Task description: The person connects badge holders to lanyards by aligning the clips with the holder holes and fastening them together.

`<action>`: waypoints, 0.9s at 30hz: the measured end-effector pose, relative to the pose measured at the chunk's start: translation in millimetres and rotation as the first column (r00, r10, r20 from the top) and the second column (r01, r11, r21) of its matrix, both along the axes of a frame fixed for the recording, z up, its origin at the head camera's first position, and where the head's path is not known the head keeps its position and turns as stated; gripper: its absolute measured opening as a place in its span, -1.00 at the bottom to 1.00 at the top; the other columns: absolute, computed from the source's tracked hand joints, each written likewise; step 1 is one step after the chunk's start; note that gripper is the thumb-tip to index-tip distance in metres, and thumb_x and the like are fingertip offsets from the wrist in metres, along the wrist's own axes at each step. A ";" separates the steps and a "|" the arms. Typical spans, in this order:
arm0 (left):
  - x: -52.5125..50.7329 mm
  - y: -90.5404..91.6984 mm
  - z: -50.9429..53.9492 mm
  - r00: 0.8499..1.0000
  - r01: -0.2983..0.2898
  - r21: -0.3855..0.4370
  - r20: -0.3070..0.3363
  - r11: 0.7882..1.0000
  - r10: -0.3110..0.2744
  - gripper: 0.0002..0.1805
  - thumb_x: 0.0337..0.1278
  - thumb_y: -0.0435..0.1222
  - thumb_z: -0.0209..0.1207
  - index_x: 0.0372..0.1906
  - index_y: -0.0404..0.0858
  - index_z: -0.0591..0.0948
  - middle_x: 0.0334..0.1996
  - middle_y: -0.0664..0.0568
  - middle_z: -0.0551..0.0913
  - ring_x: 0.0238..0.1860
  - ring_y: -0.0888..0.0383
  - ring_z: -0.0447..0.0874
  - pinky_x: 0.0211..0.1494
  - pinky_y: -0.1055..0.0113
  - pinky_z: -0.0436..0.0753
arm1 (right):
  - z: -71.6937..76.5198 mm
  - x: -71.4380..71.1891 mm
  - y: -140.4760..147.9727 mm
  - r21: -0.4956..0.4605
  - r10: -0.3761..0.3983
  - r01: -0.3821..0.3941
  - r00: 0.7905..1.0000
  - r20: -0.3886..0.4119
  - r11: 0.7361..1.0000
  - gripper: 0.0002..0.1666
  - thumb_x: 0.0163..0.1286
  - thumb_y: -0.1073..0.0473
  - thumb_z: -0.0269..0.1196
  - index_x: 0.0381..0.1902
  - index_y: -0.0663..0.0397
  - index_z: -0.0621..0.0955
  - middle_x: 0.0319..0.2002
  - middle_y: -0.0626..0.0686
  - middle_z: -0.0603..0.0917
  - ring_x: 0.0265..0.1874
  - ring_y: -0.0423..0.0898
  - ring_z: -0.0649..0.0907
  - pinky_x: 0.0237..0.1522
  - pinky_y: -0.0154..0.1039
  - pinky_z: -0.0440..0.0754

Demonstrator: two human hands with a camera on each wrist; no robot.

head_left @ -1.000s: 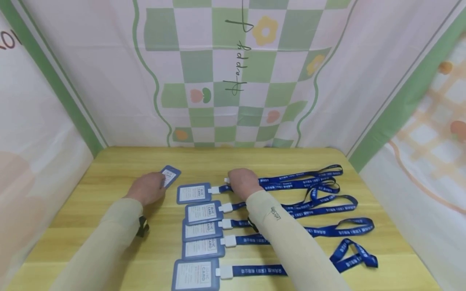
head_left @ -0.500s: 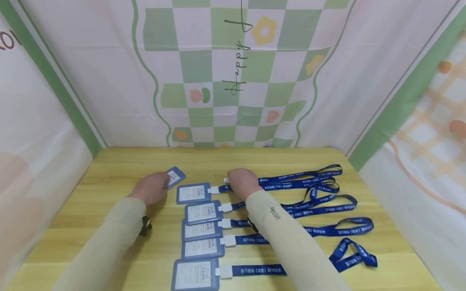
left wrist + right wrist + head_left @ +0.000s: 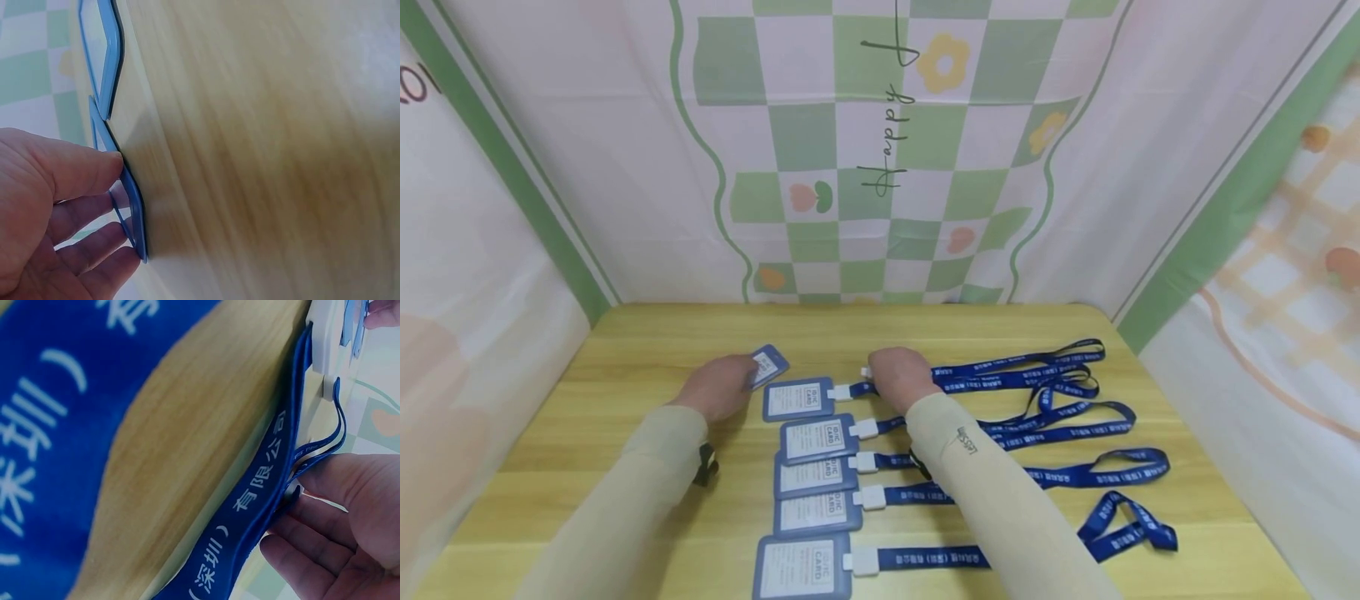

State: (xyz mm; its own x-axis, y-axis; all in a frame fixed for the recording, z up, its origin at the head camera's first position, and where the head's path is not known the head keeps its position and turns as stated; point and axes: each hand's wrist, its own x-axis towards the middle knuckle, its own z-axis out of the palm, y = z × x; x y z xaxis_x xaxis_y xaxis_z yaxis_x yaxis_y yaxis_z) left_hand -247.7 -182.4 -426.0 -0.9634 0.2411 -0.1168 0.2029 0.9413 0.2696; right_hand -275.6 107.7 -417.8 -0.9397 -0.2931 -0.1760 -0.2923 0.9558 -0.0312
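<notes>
My left hand (image 3: 718, 387) pinches a blue ID card holder (image 3: 769, 367) by its left end, at the far side of the table. The left wrist view shows thumb and fingers on the edge of this card holder (image 3: 132, 194); it lies tilted, close to another holder (image 3: 111, 56). My right hand (image 3: 901, 377) grips the far blue lanyard (image 3: 981, 367) near its white clip (image 3: 867, 372), which peeks out left of the hand. In the right wrist view the thumb and fingers of that hand (image 3: 350, 519) close on the strap, partly hidden behind a nearer lanyard (image 3: 262, 481).
Several card holders on blue lanyards lie in a column, among them the far one (image 3: 798, 398) and the near one (image 3: 802, 568). Their straps run right beneath my right forearm, ending in loops (image 3: 1131, 533). Patterned curtains (image 3: 880, 242) border the wooden table (image 3: 572, 467).
My left hand has moved slightly right with the card holder, bringing it nearer to the far attached holder and the white clip. The right hand has stayed in place.
</notes>
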 end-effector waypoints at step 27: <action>-1.1 8.2 -2.0 0.999 0.032 -0.026 0.000 0.999 -0.032 -0.54 0.47 -0.39 0.05 0.39 -0.37 0.53 0.39 -0.37 0.50 0.40 -0.37 0.46 0.49 -0.29 0.42 | -1.2 -0.3 -0.4 0.006 -0.006 0.006 1.000 -0.002 1.000 -0.86 0.56 0.25 0.19 -0.15 -0.01 0.70 -0.10 0.06 0.78 -0.09 0.02 0.74 0.05 -0.04 0.78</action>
